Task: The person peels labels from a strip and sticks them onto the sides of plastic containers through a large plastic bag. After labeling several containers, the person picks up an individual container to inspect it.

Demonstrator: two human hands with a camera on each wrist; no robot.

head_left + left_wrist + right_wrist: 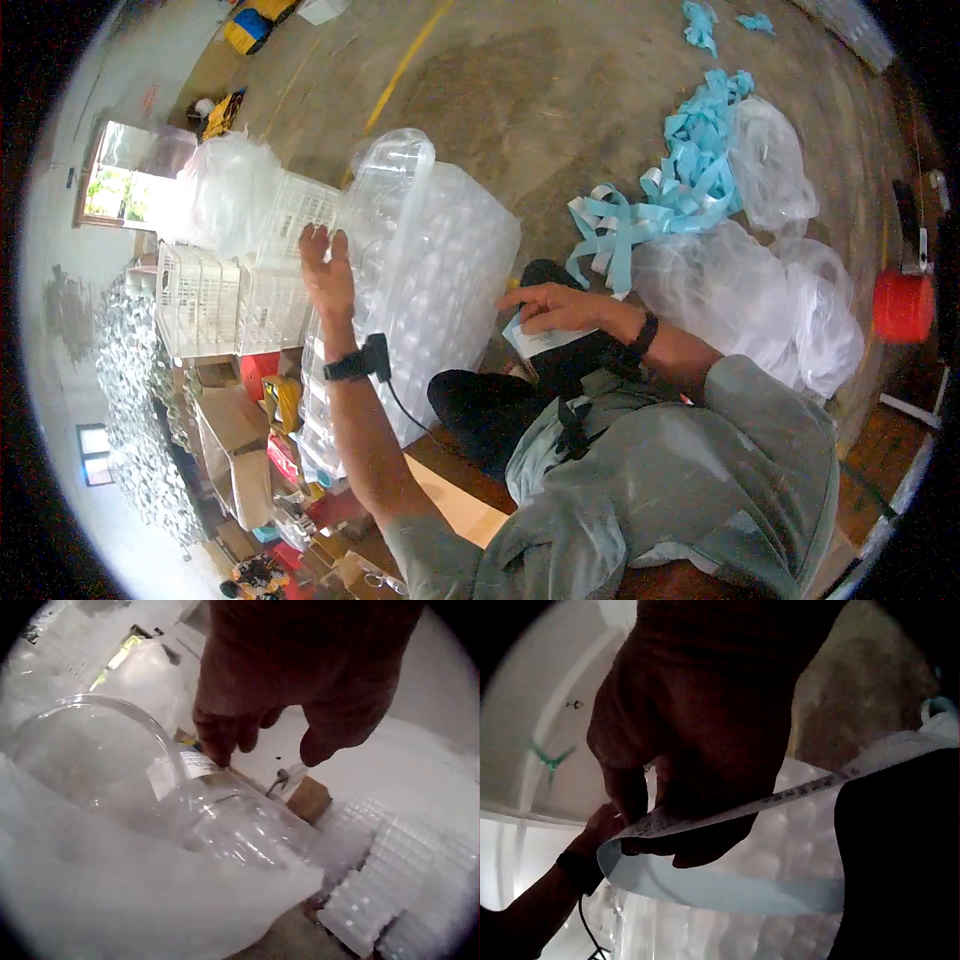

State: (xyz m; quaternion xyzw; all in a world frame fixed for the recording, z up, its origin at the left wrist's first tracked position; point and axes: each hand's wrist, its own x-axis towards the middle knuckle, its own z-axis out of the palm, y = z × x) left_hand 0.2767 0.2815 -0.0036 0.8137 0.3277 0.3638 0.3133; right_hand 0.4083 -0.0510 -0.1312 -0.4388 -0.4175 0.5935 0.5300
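My left hand (328, 280) is raised beside a big clear bag (455, 235) packed with clear plastic containers. Its fingers extend loosely in the head view; in the left wrist view a gap shows between thumb and fingers. Just below the fingertips is a clear round container (247, 832), with a white label (196, 763) near its edge. Over my thigh, my right hand (560, 305) pinches a pale blue strip (727, 892). Dark print shows along the strip's white side (780, 796), and it loops round under the fingers.
Used blue strips (700, 170) lie heaped on the floor, beside crumpled clear bags (740, 290). A red container (903, 305) stands at far right. White plastic crates (200, 300) and an open carton (235, 450) are on the left.
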